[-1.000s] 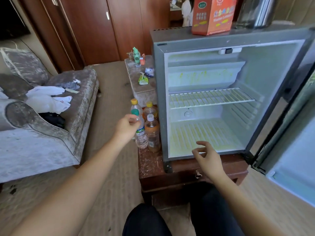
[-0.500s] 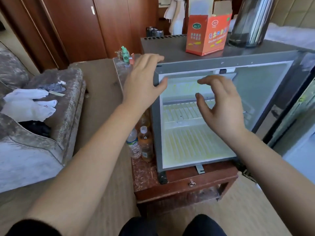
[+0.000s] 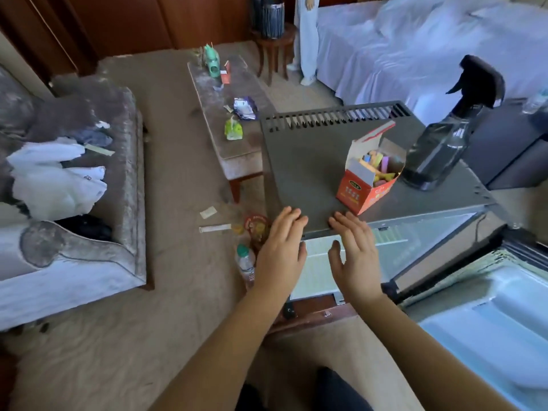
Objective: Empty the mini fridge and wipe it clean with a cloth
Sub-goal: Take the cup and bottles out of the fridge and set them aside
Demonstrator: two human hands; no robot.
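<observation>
At the fridge front: a person leans over the fridge (image 3: 311, 167), both hands out to the front edge of its top.
Left hand (image 3: 280, 252): fingers (image 3: 290, 222) straight and close together, holding nothing; tips on the top near its front left corner.
Right hand (image 3: 357, 258): fingers straight, slightly spread, thumb apart, holding nothing; tips at the front edge, just short of the box. Pressing or only touching, cannot tell.
Fridge: on a wooden stand (image 3: 311, 311), between bench (image 3: 237, 134) and bed (image 3: 415, 54); door (image 3: 489, 321) swung wide to the right, pale lining showing.
Box (image 3: 360, 192): orange, flaps open, coloured sticks inside; on the fridge top near the front.
Spray bottle (image 3: 436, 155): dark, upright, just right of the box.
Bottle (image 3: 245, 262): green cap, just left of the fridge, partly behind the left hand.
Sofa (image 3: 89, 262): at the left, white fabric (image 3: 56, 179) heaped on the seat.
</observation>
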